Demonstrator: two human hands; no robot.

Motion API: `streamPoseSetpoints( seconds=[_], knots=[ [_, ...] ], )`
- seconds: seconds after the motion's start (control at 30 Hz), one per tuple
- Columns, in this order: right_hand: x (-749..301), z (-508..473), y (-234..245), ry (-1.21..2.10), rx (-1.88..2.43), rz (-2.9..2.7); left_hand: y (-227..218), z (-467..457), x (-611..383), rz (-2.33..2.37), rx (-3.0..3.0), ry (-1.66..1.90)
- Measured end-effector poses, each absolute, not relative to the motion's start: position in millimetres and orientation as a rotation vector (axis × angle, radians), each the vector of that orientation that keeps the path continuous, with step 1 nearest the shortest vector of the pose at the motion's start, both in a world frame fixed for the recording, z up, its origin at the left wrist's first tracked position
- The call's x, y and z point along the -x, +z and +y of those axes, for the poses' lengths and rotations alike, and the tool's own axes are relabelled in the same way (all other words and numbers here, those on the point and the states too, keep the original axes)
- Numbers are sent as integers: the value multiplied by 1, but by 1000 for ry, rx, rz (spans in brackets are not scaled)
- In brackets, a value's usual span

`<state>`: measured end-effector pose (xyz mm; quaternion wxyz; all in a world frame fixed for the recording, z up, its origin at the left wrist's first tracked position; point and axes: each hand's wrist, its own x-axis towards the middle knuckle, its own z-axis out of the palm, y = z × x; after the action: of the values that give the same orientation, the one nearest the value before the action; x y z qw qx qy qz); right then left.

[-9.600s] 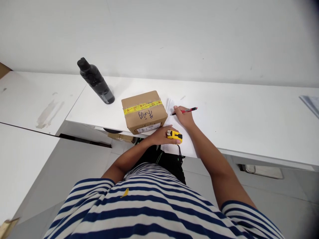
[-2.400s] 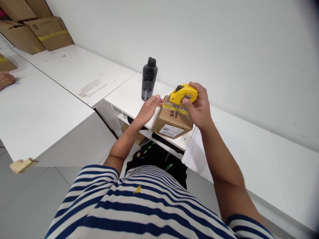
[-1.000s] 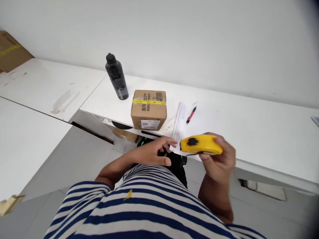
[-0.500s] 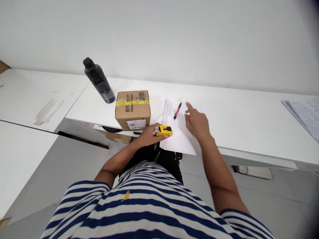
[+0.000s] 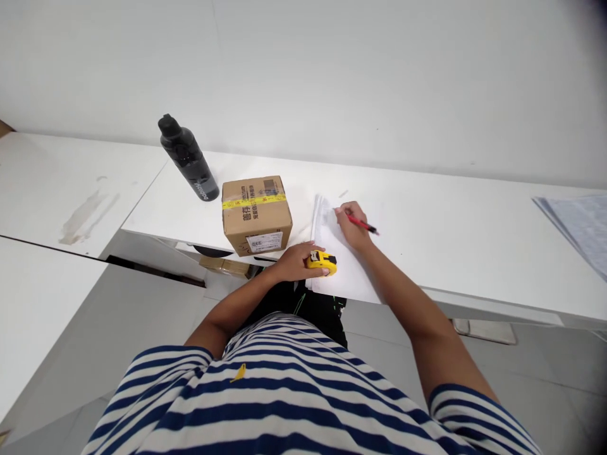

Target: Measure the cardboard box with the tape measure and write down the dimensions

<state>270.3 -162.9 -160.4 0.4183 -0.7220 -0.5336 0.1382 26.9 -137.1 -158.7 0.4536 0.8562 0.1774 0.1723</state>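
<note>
Right hand point(image 5: 351, 221) grips pen point(image 5: 361, 223), tip on paper point(image 5: 342, 268), so writing looks underway, not done. Left hand point(image 5: 298, 262) closed on tape point(image 5: 322, 261) at table's point(image 5: 450, 234) near edge; box point(image 5: 257, 213) sits just left, still sealed w/ yellow strip.

The box label point(image 5: 263, 241) print is too small to read; papers point(image 5: 576, 222) run off the right edge.

Bare desktop point(image 5: 455, 234) right; box point(image 5: 257, 213), bottle point(image 5: 188, 158) left.

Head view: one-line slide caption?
Right hand holds red pen over paper; left hand rests on yellow tape measure beside cardboard box.
</note>
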Motion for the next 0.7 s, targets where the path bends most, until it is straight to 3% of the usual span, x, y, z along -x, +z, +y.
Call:
streamPoseSetpoints(
  seconds=[0.17,0.7],
  knots=[
    [-254,-161,-167,533,1655,-1212,-168,-137,-27,367,-2205,371],
    [-252,-163,-163,587,1728,-1096,-155,-139,-30,392,-2231,316]
  ],
)
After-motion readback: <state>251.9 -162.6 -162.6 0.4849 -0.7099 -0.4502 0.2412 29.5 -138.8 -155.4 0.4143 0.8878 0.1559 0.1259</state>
